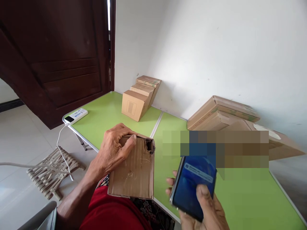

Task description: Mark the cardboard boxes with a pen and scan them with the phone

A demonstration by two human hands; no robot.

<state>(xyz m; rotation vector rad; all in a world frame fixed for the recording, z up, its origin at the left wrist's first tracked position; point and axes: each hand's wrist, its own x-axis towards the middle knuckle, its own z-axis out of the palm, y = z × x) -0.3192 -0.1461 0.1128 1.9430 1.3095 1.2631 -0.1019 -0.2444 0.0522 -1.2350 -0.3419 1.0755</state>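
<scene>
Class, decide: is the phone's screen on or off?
On. The phone in the right hand shows a lit blue screen with a pale banner.

Home rm w/ tiled floor, dark wood door (55, 57), folding green table (107, 111), woven stool (51, 171), white walls

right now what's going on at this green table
A person's left hand grips a worn cardboard box by its top edge at the near edge of the green table. The right hand holds a phone with a lit blue screen, thumb on it. Small boxes stand in a row by the wall, flat cartons lie stacked to the right, and a white device sits at the far left corner.
</scene>
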